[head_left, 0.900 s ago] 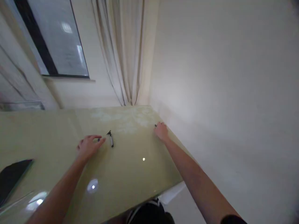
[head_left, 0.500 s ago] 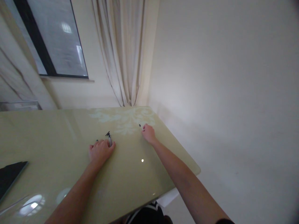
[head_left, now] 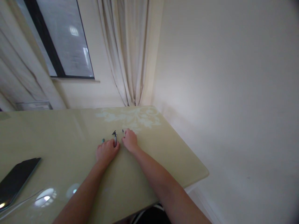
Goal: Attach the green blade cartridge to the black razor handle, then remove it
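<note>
My left hand (head_left: 107, 151) rests on the table (head_left: 168, 158), closed around a razor (head_left: 115, 139) with a silver handle and a dark crosswise head that points away from me. Beyond the fingers of that hand a small dark-green piece (head_left: 103, 141) sticks out; whether it is gripped too I cannot tell. Close by on the right, my right hand (head_left: 130, 139) pinches a thin, pale small brush (head_left: 123, 132) with a dark tip. Its tip is near the razor, apart from it by a narrow gap. My fingers cover most of the brush.
A black flat device (head_left: 18, 179), like a tablet, lies on the left of the glossy table, with a thin cable (head_left: 22, 202) near it. Behind the table hang pale curtains (head_left: 130, 56) beside a window (head_left: 67, 37). A bare wall (head_left: 224, 93) stands to the right.
My right hand has moved left with the brush, from well apart to close beside the left hand. The view has shifted slightly left, so more of the black device shows.
</note>
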Available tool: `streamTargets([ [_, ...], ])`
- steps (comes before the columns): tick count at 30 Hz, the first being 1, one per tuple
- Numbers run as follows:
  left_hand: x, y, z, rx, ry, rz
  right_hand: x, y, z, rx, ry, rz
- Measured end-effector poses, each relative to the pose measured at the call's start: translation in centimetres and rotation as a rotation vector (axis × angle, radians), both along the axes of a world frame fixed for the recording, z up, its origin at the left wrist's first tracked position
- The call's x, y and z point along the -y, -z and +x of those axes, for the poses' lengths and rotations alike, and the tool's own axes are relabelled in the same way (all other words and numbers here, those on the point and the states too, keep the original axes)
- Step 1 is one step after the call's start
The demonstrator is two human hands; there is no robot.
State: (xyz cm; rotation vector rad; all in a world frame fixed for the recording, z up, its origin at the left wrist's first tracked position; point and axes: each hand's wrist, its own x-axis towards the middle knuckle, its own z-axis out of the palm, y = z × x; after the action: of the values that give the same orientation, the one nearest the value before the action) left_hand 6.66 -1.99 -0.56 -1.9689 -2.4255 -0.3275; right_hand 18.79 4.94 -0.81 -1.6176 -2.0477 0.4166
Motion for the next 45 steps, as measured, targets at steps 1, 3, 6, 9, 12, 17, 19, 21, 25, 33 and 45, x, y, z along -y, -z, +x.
streamTargets([
  [1,0.0,-0.1,0.0,-0.003,-0.001,-0.003,-0.1,0.0,0.1,-0.018,0.003,-0.005],
  [3,0.2,-0.2,0.1,-0.014,0.000,-0.010,-0.4,-0.2,0.7,-0.050,0.000,-0.021],
  [6,0.4,-0.3,0.3,-0.037,0.006,-0.013,-0.8,-0.4,3.0,-0.088,-0.030,-0.061],
  [9,0.6,-0.4,0.5,-0.050,-0.003,-0.028,-0.8,-0.2,6.7,-0.176,-0.044,-0.121],
  [12,0.6,-0.5,0.5,-0.059,-0.007,-0.064,-0.5,0.4,9.9,-0.285,-0.067,-0.100],
  [17,0.6,-0.6,0.1,-0.052,-0.001,-0.143,-0.7,1.4,11.4,-0.406,-0.065,-0.079],
  [19,0.6,-0.5,0.0,-0.037,-0.010,-0.163,-1.0,1.7,11.2,-0.440,-0.063,-0.078],
  [21,0.7,-0.5,0.0,-0.015,-0.025,-0.173,-1.3,1.8,11.0,-0.471,-0.079,-0.081],
  [25,0.9,-0.5,-0.1,0.029,-0.045,-0.152,-1.4,2.0,11.2,-0.542,-0.090,-0.116],
  [33,1.6,-1.2,0.3,0.045,-0.040,-0.001,-0.3,1.0,10.7,-0.633,-0.121,-0.118],
  [45,4.2,-0.2,5.1,0.247,0.373,0.224,4.6,-1.5,8.3,-0.886,-0.400,-0.147],
])
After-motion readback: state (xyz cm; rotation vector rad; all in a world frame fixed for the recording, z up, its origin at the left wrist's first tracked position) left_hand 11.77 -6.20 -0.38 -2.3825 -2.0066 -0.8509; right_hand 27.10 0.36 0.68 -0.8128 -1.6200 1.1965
